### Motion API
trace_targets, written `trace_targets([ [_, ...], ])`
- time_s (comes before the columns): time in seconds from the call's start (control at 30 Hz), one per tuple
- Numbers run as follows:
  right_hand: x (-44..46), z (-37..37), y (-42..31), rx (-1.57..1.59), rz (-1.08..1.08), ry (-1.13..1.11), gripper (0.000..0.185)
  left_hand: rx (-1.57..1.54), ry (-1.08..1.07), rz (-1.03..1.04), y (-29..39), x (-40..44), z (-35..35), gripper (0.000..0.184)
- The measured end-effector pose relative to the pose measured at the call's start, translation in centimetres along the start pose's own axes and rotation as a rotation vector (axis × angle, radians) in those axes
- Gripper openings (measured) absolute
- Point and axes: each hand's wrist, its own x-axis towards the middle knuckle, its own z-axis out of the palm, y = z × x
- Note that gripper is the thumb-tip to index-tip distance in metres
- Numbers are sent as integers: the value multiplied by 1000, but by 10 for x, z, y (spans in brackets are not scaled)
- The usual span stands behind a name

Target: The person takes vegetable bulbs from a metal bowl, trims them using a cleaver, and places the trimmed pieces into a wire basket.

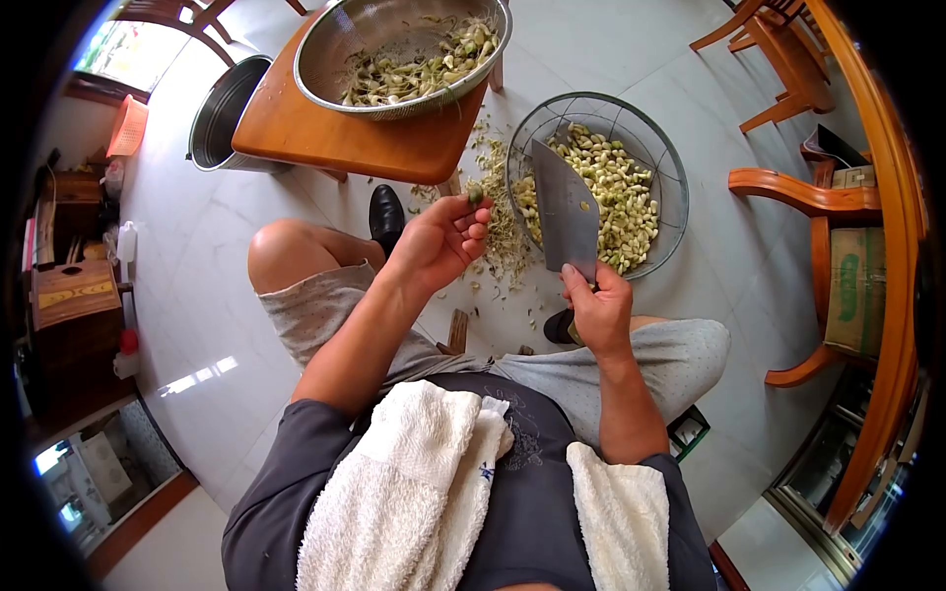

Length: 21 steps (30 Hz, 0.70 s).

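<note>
My left hand [441,239] pinches a small greenish piece [476,193] between thumb and fingertips, over the scraps on the floor. The handle of a broad cleaver [567,212] is in my right hand [598,307], with the blade pointing away from me above the left part of a round wire basket [673,163]. Many pale, cut pieces [616,197] lie in the basket. Beyond my left hand, a perforated metal colander [414,106] holds greenish-white pieces with thin stems [424,74] and stands on a wooden stool [325,133].
Peelings [507,236] are scattered on the tiled floor beside the basket. A metal bucket [212,128] stands left of the stool. Wooden chairs [788,74] and a cardboard box [855,291] are at the right. A white towel [394,473] hangs over my chest.
</note>
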Motion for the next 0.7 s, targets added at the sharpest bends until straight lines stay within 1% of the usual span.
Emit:
trace_targets([
  [0.17,0,1,-1,-10,13,-9,13,-49,-69,6,1,-1,1,24],
  [0.27,0,3,-1,-17,22,-12,13,-10,63,76,1,-4,12,19],
  [0.37,0,3,-2,-8,32,-11,13,128,-13,267,-1,-4,7,18],
  [0.47,0,4,-4,-23,27,-8,13,268,-62,411,-2,-7,7,21],
  [0.57,0,3,-4,-41,25,-15,13,413,-84,516,-4,-10,9,24],
  [0.7,-1,4,-3,-39,11,-16,13,532,-3,553,-9,-13,11,27],
])
